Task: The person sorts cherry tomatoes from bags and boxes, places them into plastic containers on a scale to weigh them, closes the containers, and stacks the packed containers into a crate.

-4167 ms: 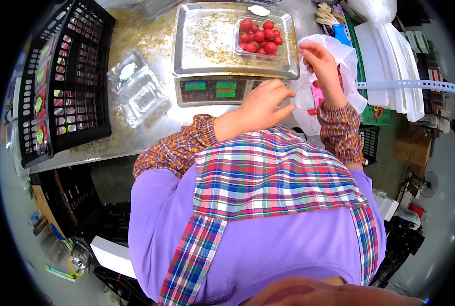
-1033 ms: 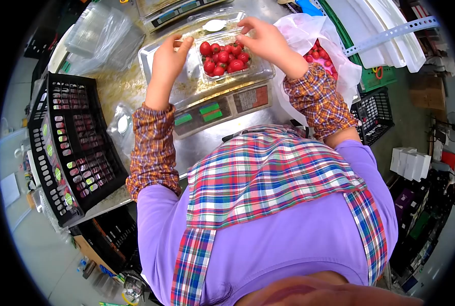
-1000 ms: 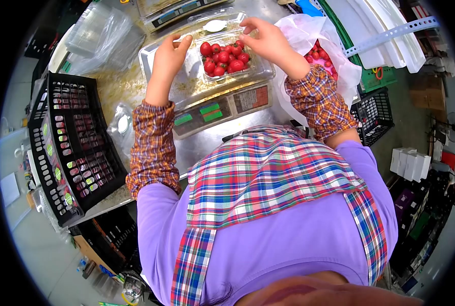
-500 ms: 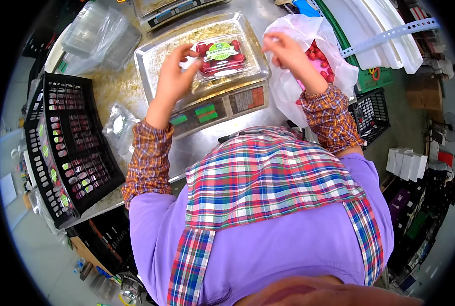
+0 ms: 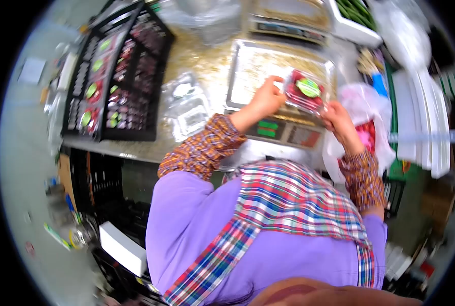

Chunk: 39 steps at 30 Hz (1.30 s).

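Observation:
A clear plastic punnet of small red fruits (image 5: 304,92), with a round green label on its lid, is at the right part of a metal scale tray (image 5: 253,61). My right hand (image 5: 338,120) pinches its lower right corner. Beside its left edge is my left hand (image 5: 268,98), fingers bent and apart; blur hides whether they touch the punnet. Under the tray is the scale's front panel (image 5: 302,136) with green displays. Close to my right wrist stands a white plastic bag (image 5: 360,97) with loose red fruits inside.
A black crate (image 5: 135,109) with labelled punnets stands at the left. Empty clear punnets (image 5: 189,115) lie between it and the scale. A second scale (image 5: 288,28) is behind. Long green vegetables (image 5: 356,13) fill a white box, and white trays (image 5: 421,117) stand at the right.
My view has swung left, so the table appears shifted right. My right hand has come from beside the bag to the punnet's corner. The punnet now sits tilted, near the tray's right side.

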Each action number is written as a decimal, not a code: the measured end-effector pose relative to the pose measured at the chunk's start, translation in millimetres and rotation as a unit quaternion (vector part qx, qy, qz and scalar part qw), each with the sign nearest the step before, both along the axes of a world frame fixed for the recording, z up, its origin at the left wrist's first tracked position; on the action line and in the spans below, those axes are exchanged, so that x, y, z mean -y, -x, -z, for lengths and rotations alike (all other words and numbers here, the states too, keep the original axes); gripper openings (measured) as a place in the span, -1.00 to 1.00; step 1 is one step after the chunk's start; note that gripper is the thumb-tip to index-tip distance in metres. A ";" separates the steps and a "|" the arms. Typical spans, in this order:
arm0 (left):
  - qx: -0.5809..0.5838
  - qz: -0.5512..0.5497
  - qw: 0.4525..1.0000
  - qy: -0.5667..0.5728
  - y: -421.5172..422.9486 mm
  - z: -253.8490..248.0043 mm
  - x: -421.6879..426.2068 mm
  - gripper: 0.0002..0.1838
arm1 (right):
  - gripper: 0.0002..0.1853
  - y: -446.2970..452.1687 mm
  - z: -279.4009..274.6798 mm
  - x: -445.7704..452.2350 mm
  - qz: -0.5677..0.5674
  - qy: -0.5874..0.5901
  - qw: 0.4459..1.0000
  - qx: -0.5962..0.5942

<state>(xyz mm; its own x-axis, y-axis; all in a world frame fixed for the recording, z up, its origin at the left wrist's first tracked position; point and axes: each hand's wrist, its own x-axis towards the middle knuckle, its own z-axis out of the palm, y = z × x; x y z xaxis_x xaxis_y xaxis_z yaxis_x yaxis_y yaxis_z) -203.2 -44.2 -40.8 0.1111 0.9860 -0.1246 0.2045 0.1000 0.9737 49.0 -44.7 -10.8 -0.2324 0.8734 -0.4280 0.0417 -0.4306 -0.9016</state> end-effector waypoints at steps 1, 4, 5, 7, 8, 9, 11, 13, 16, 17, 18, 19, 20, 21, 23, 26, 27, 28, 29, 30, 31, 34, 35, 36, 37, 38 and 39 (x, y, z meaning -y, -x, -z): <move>0.036 -0.010 0.999 -0.010 5.4 -2.4 1.6 -0.54 | -0.76 4.7 -6.0 1.2 0.015 0.004 1.000 -0.024; 0.235 -0.035 0.971 0.018 25.5 -43.9 11.4 -0.46 | -0.77 28.4 -39.5 3.2 0.026 -0.094 0.991 -0.093; 0.285 -0.060 0.957 0.005 31.3 -57.4 14.5 -0.39 | -0.78 39.8 -51.9 3.4 0.039 -0.132 0.983 -0.119; 0.359 -0.032 0.932 0.031 49.0 -82.6 23.6 -0.26 | -0.77 57.8 -65.3 0.3 0.001 -0.199 0.970 -0.142; 0.381 -0.016 0.924 0.019 51.8 -95.7 29.4 -0.25 | -0.76 70.7 -72.2 3.7 -0.010 -0.218 0.966 -0.136; 0.402 0.002 0.916 0.009 54.6 -104.4 33.3 -0.24 | -0.75 86.7 -79.7 10.1 -0.019 -0.237 0.963 -0.129; 0.412 -0.068 0.903 -0.102 62.5 -121.6 35.3 -0.25 | -0.75 115.4 -93.3 25.7 -0.066 -0.241 0.962 -0.113; 0.345 -0.089 0.928 -0.109 90.8 -149.0 39.7 -0.39 | -0.72 136.6 -105.5 38.1 -0.110 -0.205 0.956 -0.179; 0.169 -0.080 0.969 -0.160 157.1 -181.8 43.6 -0.62 | -0.69 137.2 -106.6 47.8 -0.141 -0.192 0.956 -0.170; 0.071 -0.087 0.976 -0.188 191.6 -189.6 44.3 -0.63 | -0.70 129.0 -101.2 48.2 -0.140 -0.188 0.958 -0.163; -0.045 -0.106 0.972 -0.206 247.9 -190.7 40.8 -0.63 | -0.71 120.6 -95.1 46.3 -0.138 -0.185 0.960 -0.156; -0.044 -0.172 0.971 -0.160 273.7 -206.8 54.4 -0.63 | -0.73 112.1 -88.3 42.8 -0.116 -0.176 0.966 -0.152; -0.036 -0.236 0.964 -0.114 299.5 -223.0 68.0 -0.63 | -0.75 102.0 -80.3 39.1 -0.094 -0.166 0.970 -0.148; -0.053 -0.311 0.944 -0.095 332.0 -233.7 78.6 -0.63 | -0.78 92.2 -71.2 35.3 -0.071 -0.156 0.975 -0.144; -0.065 -0.456 0.886 -0.057 387.3 -245.8 109.2 -0.60 | -0.81 76.9 -52.4 30.3 -0.026 -0.120 0.977 -0.175; -0.061 -0.461 0.885 0.009 472.7 -228.2 145.7 -0.55 | -0.82 65.2 -34.9 34.3 0.011 -0.067 0.975 -0.213; -0.122 -0.488 0.863 0.052 479.1 -217.9 150.1 -0.53 | -0.82 65.1 -31.5 37.7 0.011 -0.057 0.975 -0.213; -0.182 -0.512 0.834 0.094 483.2 -210.9 155.0 -0.50 | -0.82 65.4 -30.5 41.0 0.012 -0.047 0.976 -0.212; -0.240 -0.533 0.800 0.135 480.2 -209.3 157.6 -0.47 | -0.82 66.0 -29.9 44.4 0.012 -0.037 0.977 -0.210; -0.257 -0.518 0.798 0.170 475.5 -204.6 157.5 -0.45 | -0.82 66.2 -29.2 47.2 0.003 -0.035 0.977 -0.211; -0.271 -0.503 0.795 0.204 469.1 -198.7 156.4 -0.43 | -0.82 66.3 -28.7 48.7 -0.006 -0.034 0.977 -0.210; -0.204 -0.452 0.829 0.259 461.1 -186.8 153.6 -0.49 | -0.82 64.4 -31.1 52.7 -0.020 -0.030 0.979 -0.201; -0.177 -0.436 0.841 0.266 452.7 -187.3 153.9 -0.51 | -0.82 62.2 -32.8 53.5 -0.022 -0.030 0.980 -0.197; -0.179 -0.441 0.836 0.272 450.4 -189.0 153.3 -0.54 | -0.83 59.3 -33.3 53.7 -0.020 -0.033 0.980 -0.194; -0.155 -0.400 0.856 0.290 451.6 -191.7 155.1 -0.52 | -0.83 56.7 -32.5 54.2 -0.018 -0.036 0.980 -0.193; -0.159 -0.392 0.850 0.315 452.6 -194.1 153.5 -0.53 | -0.83 54.3 -31.3 54.9 -0.016 -0.038 0.981 -0.192; -0.163 -0.386 0.842 0.340 453.8 -196.2 152.6 -0.54 | -0.83 52.2 -30.3 55.6 -0.012 -0.038 0.980 -0.193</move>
<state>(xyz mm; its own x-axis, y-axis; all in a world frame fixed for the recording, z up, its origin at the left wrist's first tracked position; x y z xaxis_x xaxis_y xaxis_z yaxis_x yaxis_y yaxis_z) -657.0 -196.8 155.4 -0.6795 0.4377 -0.5887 0.0692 0.8371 0.5426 -3.2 -100.3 19.5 -0.3847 0.8916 -0.2388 -0.2992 -0.3652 -0.8816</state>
